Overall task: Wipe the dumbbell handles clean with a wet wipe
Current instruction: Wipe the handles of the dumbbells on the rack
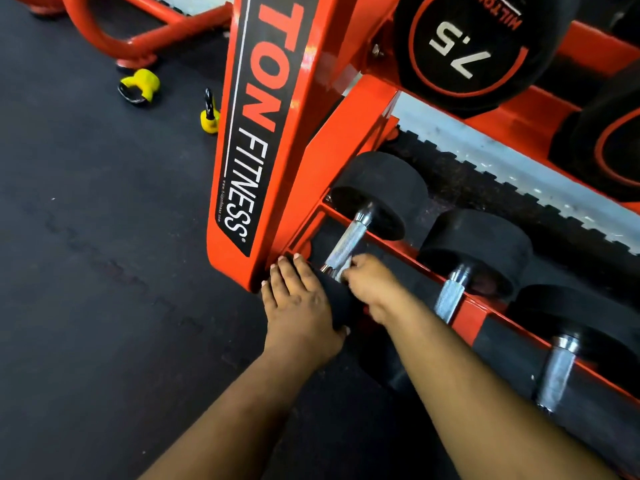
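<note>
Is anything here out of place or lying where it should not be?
Yes: two yellow kettlebells sit loose on the floor beside the orange rack, and the farther one seems tipped over. The dumbbells rest evenly on their shelf.

Three dumbbells [363, 230] are lying side by side on the rack [346, 140], two kettlebells [140, 85] sitting on the floor [86, 271] to its left.

Counting three dumbbells [464, 265] sitting on the bottom rack [471, 313] tier, two more showing on the upper tier [464, 50], two yellow kettlebells [142, 85] lying on the floor [104, 271], two hands [301, 306] working.
</note>
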